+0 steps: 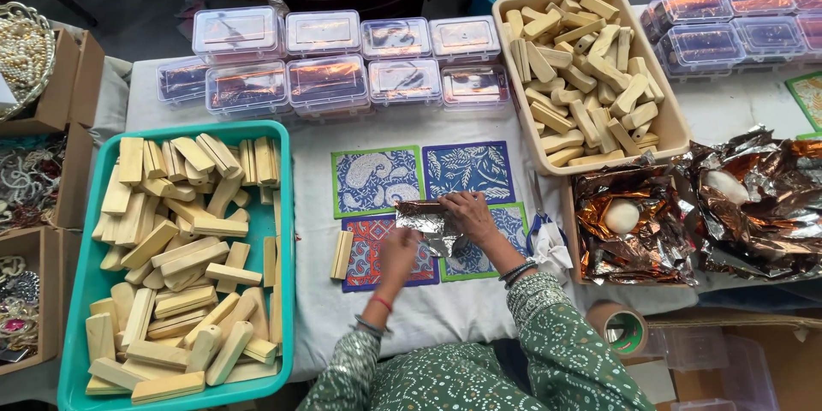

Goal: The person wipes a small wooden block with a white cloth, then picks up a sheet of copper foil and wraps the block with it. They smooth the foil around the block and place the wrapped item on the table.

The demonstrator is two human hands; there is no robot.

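Observation:
My left hand (399, 250) and my right hand (468, 212) both grip a piece of silver foil (425, 221) over several patterned paper squares (377, 178) on the white table. The right hand presses the foil's right end, while the left hand pinches its lower left edge. Whatever the foil wraps is hidden. A single pale wooden block (342, 254) lies just left of my left hand.
A teal tray (282, 231) of wooden blocks fills the left. A beige tub (676, 124) of blocks stands at the back right. Clear lidded boxes (330, 77) line the back. Crumpled copper foil (651, 223) with a white ball lies right. A tape roll (618, 328) sits lower right.

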